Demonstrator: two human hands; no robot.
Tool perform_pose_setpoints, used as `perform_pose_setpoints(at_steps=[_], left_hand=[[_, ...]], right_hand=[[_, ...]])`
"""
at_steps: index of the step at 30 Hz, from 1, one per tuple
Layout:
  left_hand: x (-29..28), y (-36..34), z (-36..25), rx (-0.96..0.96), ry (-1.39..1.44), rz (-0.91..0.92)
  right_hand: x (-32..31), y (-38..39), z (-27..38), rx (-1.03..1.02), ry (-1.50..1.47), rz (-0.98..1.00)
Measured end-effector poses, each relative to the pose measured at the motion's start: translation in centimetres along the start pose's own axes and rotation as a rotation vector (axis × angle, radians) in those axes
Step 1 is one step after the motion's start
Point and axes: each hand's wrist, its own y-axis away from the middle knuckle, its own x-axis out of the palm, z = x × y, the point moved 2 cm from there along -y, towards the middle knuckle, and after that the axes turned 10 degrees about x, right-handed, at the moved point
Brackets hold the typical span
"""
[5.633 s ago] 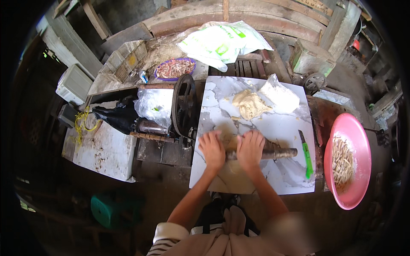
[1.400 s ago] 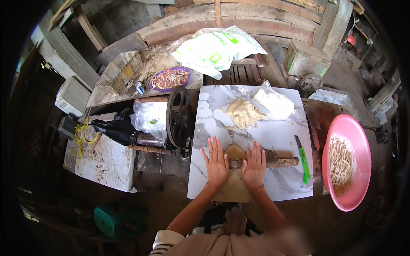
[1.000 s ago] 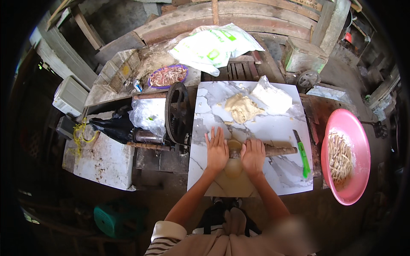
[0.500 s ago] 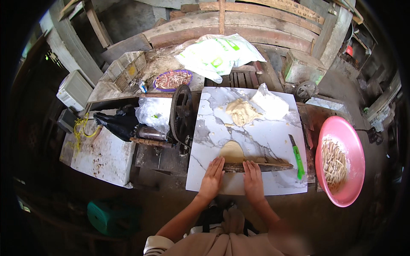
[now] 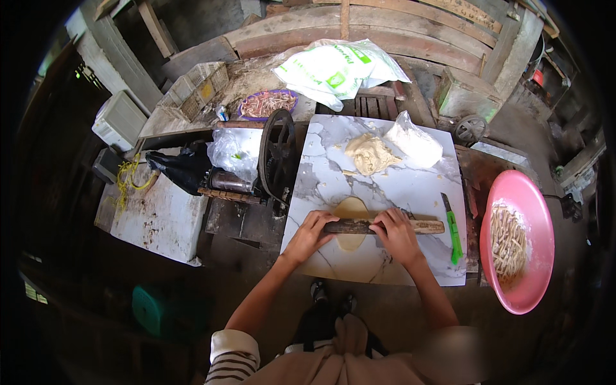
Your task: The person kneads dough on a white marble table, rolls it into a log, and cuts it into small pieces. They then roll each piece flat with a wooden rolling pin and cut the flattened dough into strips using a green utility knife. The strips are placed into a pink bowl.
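A dark, worn wooden rolling pin [image 5: 354, 226] lies crosswise over a flat oval of dough [image 5: 350, 241] on a marble-patterned board. My left hand [image 5: 312, 235] has its fingers curled over the pin's left end. Right of the dough, my right hand [image 5: 396, 235] grips the pin with bent fingers; its bare right end sticks out past that hand. Dough shows on the far and near sides of the pin. Farther back rest a lump of dough [image 5: 370, 155] and a clear bag of white flour [image 5: 417, 142]. A green utility knife [image 5: 453, 232] lies to the right, its blade out.
A pink basin [image 5: 549, 250] of floury dough strips stands right of the board [image 5: 308, 186]. At the left is a machine with a dark wheel [image 5: 263, 154]. Behind are a purple-rimmed tray [image 5: 241, 110] of strips and a large white-and-green sack [image 5: 308, 67].
The pin has moved away from me, from the dough's near part to across its middle. My hands, flat on it before, now curl round it. The view has shifted slightly.
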Motion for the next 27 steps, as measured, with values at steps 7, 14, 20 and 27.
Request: perform_pose_setpoints(at_steps=[7, 14, 20, 27], left_hand=[[3.1, -4.3, 4.8, -0.405, 0.029, -0.294], [5.1, -2.9, 3.5, -0.538, -0.305, -0.184], [5.2, 1.5, -1.9, -0.449, -0.346, -0.197], [3.8, -5.8, 4.1, -0.367, -0.433, -0.284]], right_hand=[[5.7, -4.4, 0.2, 0.259, 0.260, -0.158], [6.3, -1.6, 1.8, 0.311, 0.219, -0.136], [5.7, 4.7, 4.3, 0.180, 0.290, -0.159], [6.1, -4.0, 2.2, 0.258, 0.428, -0.343]])
